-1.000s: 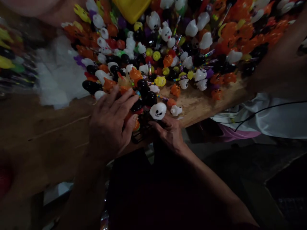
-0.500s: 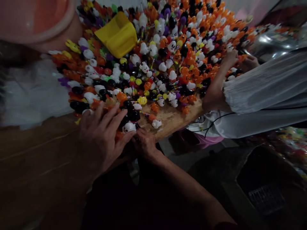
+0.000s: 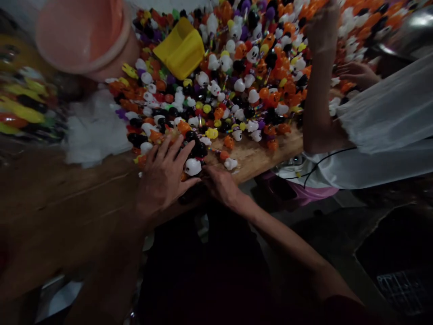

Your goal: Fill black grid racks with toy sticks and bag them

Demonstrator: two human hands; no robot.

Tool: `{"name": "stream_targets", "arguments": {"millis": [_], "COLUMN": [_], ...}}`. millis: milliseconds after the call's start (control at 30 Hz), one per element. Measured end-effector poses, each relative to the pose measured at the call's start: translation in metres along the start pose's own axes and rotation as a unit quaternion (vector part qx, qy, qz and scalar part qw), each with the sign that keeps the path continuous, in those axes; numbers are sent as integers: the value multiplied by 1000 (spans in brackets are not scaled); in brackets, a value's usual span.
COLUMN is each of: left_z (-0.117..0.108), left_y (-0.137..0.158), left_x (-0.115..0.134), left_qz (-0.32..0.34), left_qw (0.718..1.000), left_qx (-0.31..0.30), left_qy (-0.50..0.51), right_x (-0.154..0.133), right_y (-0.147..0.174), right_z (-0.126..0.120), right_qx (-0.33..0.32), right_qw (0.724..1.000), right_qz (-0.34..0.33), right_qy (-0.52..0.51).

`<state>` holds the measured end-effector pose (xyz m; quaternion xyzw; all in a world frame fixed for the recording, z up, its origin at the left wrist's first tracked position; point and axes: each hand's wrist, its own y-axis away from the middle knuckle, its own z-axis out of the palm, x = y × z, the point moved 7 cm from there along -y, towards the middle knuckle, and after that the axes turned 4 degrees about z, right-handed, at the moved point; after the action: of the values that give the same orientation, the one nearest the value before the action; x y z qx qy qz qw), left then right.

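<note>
Relative to one second earlier, the round, glossy white plastic head [image 3: 192,167] is shifted toward the left hand [image 3: 160,178] near the brown wooden surface's [image 3: 84,185] front edge, within two-handed reach. The left fingers are spread, nothing visibly gripped; the right hand [image 3: 219,184] is curled, its hold indiscernible.

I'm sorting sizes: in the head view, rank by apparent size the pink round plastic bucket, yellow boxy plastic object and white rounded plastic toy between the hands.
1. Pink bucket, partly cut off
2. Yellow object
3. White toy
</note>
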<state>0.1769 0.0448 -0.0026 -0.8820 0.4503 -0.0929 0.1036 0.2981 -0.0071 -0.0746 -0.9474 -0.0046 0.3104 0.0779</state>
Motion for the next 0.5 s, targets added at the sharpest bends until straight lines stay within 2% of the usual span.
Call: {"name": "stream_targets", "arguments": {"millis": [67, 100, 200, 267, 333, 500], "left_z": [-6, -9, -15, -15, -10, 5], "left_y": [-1, -2, -9, -13, -16, -16], "left_x": [1, 3, 13, 18, 19, 9], "left_qz": [-4, -5, 1, 5, 4, 22], "left_qw": [1000, 1000, 1000, 1000, 1000, 999], "left_qx": [5, 10, 19, 18, 9, -27], "left_qy": [0, 0, 3, 1, -5, -8], "right_x": [14, 25, 60, 81, 100, 120], "right_y": [-9, -17, -54, -81, -101, -117], "right_z": [-40, -59, -94, -95, -85, -67], "right_qx": [81, 116, 166, 160, 144, 146], "right_qw": [996, 992, 979, 972, 970, 969], "right_qz": [-14, 2, 26, 20, 12, -26], "right_qy": [23, 39, 117, 168, 194, 199]}}
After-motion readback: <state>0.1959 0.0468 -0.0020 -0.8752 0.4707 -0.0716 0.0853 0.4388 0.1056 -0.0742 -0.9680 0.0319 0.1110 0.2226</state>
